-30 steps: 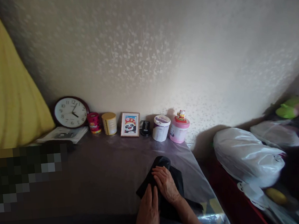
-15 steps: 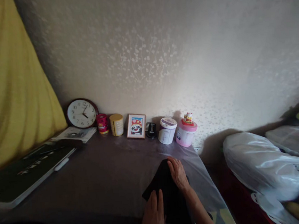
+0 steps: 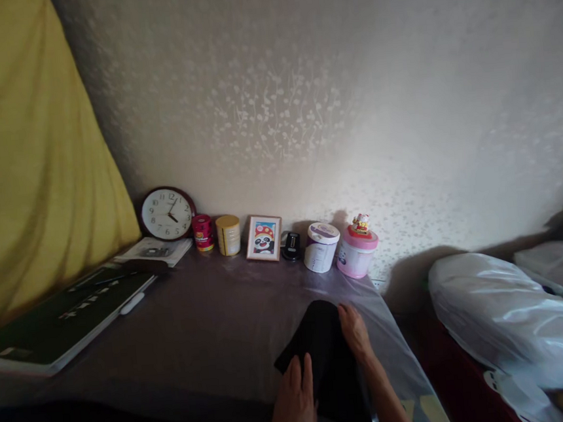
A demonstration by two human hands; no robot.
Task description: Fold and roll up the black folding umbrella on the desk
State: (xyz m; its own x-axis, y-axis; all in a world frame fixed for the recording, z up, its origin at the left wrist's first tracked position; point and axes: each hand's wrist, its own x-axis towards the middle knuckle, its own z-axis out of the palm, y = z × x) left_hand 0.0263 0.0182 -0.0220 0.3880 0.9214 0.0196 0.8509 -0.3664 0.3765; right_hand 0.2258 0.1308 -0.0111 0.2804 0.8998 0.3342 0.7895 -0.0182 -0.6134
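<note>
Bunched together a second ago, the hands have drawn apart: left hand (image 3: 295, 400) flat on the near corner of the folded black cloth (image 3: 326, 355), right hand (image 3: 355, 326) open along its far edge, gripping nothing. On the grey film-covered table (image 3: 197, 323), the cloth now looks smoothed flatter.

I am viewing through a single head-worn camera that is looking forward and down across the tabletop (image 3: 212, 322) toward the wall (image 3: 350, 100). It is sitting close over the left hand (image 3: 294, 410) and right hand (image 3: 355, 329), which are showing at the bottom edge; the clock (image 3: 167, 213) is standing farther off.
</note>
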